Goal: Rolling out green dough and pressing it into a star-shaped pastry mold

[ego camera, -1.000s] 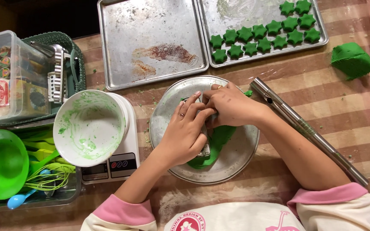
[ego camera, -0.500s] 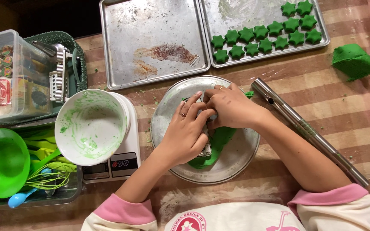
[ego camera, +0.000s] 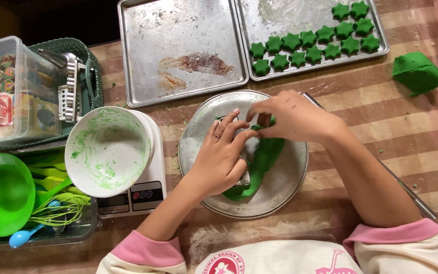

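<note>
Both hands curl over the round metal plate (ego camera: 285, 187): the left hand (ego camera: 221, 162) presses a metal cutter (ego camera: 244, 175), and the right hand (ego camera: 292, 116) pinches green dough (ego camera: 264, 157).

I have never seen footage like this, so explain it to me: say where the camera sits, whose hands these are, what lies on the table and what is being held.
There is no machine. One person wears a camera on the head, looking straight down at their own two bare hands. The left hand and right hand meet over a round metal plate and press on flattened green dough, seemingly around a small metal cutter that the fingers mostly hide. On the striped table lie an empty baking tray, a tray holding green star shapes, a dough lump, a smeared white bowl on a kitchen scale, and green utensils at the left.
</note>
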